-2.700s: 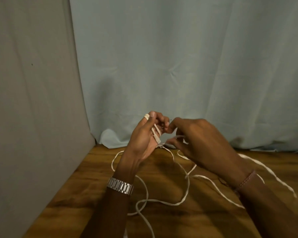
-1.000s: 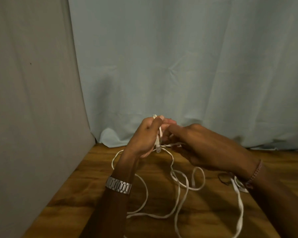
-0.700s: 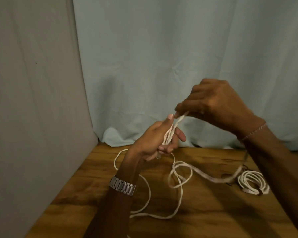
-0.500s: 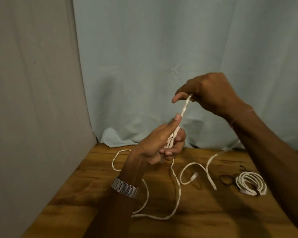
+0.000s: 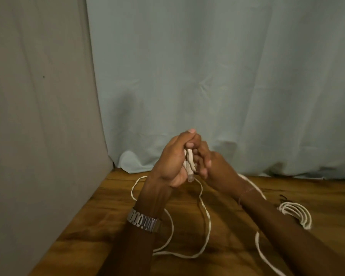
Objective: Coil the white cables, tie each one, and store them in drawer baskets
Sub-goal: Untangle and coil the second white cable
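Note:
A long flat white cable [image 5: 204, 222] trails in loose loops over the wooden table [image 5: 112, 220]. My left hand [image 5: 173, 160] grips a few folded turns of it, with the plug end hanging below the palm. My right hand [image 5: 211, 166] is pressed close against the left, its fingers curled on the same bundle of turns. The rest of the cable runs behind my right wrist and down toward the near right edge. A second white cable [image 5: 296, 215], coiled into a small bundle, lies on the table at the right.
A pale blue curtain [image 5: 217, 80] hangs behind the table and a grey cloth wall [image 5: 38, 116] closes off the left side. A dark thin tie [image 5: 285, 198] lies beside the coiled bundle. I wear a metal watch [image 5: 143, 220] on my left wrist.
My right hand, which had been raised high pulling the cable up from the left hand, has come back down against the left hand. The loose cable on the table has shifted.

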